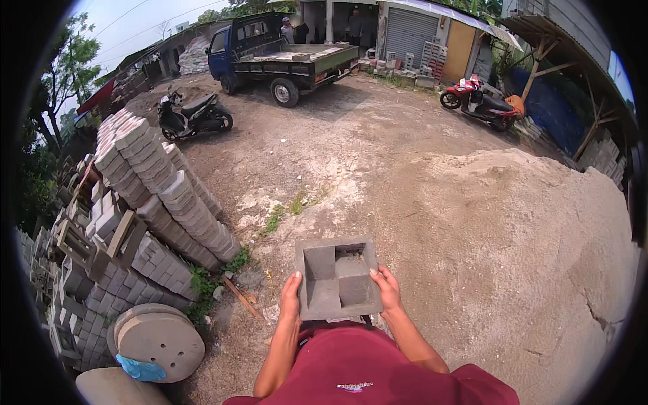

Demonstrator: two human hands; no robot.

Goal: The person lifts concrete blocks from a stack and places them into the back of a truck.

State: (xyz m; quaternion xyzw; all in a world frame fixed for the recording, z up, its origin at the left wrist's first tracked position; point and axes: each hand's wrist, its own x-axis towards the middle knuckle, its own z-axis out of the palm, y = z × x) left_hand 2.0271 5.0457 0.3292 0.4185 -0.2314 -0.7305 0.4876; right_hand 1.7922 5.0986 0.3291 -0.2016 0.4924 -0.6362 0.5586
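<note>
In front of my body I hold a square grey concrete vent block [322, 295], its recessed face turned up toward me. Inside its rim are a deep hollow on the left and a raised square part on the right. My left hand [291, 294] is closed on the left edge, thumb on the near face. The right edge is gripped by my right hand [387, 286] in the same way. The fingers behind the block are mostly hidden. The block is clear of the ground.
Tall stacks of grey pavers [145, 158] and round concrete lids [162, 341] stand at left. A sand heap [513, 229] fills the right. Farther off are a black scooter [196, 115], a blue truck [287, 67], a red scooter [482, 104] and people [287, 32] near the building.
</note>
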